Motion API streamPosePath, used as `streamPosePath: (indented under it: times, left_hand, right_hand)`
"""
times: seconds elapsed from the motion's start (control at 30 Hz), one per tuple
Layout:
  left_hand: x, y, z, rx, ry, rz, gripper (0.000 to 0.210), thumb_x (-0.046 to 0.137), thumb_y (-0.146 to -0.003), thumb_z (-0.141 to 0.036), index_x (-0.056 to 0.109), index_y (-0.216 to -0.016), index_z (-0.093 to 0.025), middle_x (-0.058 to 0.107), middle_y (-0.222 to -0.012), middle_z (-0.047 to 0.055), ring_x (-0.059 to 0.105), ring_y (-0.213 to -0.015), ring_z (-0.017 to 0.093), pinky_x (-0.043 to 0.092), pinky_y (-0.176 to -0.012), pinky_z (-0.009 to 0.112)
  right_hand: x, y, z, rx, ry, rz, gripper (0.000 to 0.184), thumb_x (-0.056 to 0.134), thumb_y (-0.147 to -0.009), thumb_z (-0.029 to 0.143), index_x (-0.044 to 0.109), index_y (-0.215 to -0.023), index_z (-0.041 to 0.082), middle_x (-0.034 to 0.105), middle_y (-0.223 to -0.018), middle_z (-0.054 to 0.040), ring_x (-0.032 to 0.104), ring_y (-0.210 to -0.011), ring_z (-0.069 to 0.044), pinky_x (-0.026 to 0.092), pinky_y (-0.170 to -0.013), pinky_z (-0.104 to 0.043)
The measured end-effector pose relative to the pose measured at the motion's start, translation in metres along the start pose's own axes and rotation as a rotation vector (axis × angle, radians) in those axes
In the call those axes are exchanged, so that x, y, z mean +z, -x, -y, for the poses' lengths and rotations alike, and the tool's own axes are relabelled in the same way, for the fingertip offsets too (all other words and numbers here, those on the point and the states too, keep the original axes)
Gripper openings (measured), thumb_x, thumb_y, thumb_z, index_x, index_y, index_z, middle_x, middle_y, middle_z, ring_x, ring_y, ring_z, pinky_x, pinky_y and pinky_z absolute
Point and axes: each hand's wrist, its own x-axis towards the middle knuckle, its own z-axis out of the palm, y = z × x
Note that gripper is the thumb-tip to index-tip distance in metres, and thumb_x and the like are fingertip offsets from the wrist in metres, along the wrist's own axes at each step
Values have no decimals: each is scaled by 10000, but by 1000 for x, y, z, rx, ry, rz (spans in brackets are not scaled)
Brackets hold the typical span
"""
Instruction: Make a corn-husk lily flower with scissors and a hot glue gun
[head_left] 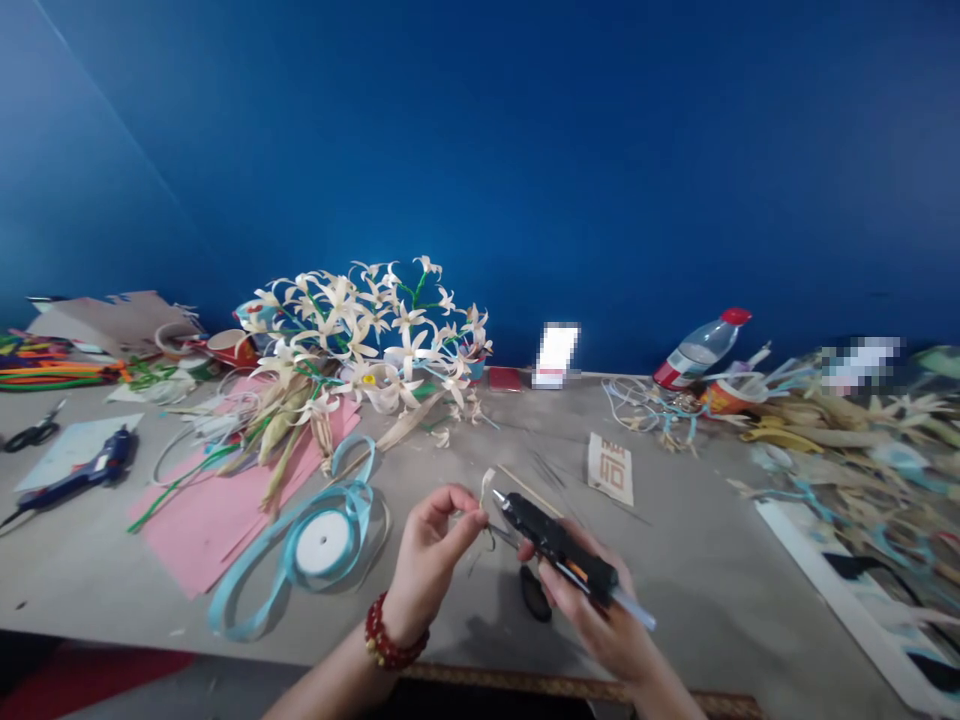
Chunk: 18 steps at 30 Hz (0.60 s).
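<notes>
My right hand (592, 600) is wrapped round a black hot glue gun (566, 545) with a clear glue stick poking out of its back. Its nozzle points up and left, close to the small pale strip (487, 482) that my left hand (442, 535) pinches between thumb and fingertips. Whether the nozzle touches the strip, I cannot tell. Scissors (535, 592) with black handles lie under the glue gun, partly hidden. Left of my hands a roll of light blue ribbon (324, 545) lies partly unwound.
Handmade white flowers (390, 330) on green stems stand at the back, near pink paper (202, 510). A second, blue glue gun (94, 470) and scissors (37, 430) lie at left. A tilted bottle (697, 350), dried husks (847, 430) and a white power strip (832, 600) occupy the right.
</notes>
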Motion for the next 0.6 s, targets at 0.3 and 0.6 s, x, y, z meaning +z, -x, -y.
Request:
streamPosePath:
  times: [0.3, 0.6]
  left_hand:
    - [2, 4, -1, 1, -30, 6, 186, 712, -838, -305, 609, -782, -162, 583, -792, 13, 506, -768, 142, 417, -737, 244]
    - [4, 2, -2, 2, -24, 15, 192, 716, -835, -309, 605, -776, -164, 581, -784, 9, 500, -759, 140, 411, -728, 240]
  right_hand:
    - [0, -4, 5, -56, 57, 63, 99, 548, -892, 278, 614, -869, 208, 625, -672, 7, 538, -515, -124, 412, -466, -213]
    - [0, -6, 5, -133, 140, 31, 57, 536, -880, 256, 584, -884, 224, 648, -689, 13, 574, -533, -134, 452, -516, -222]
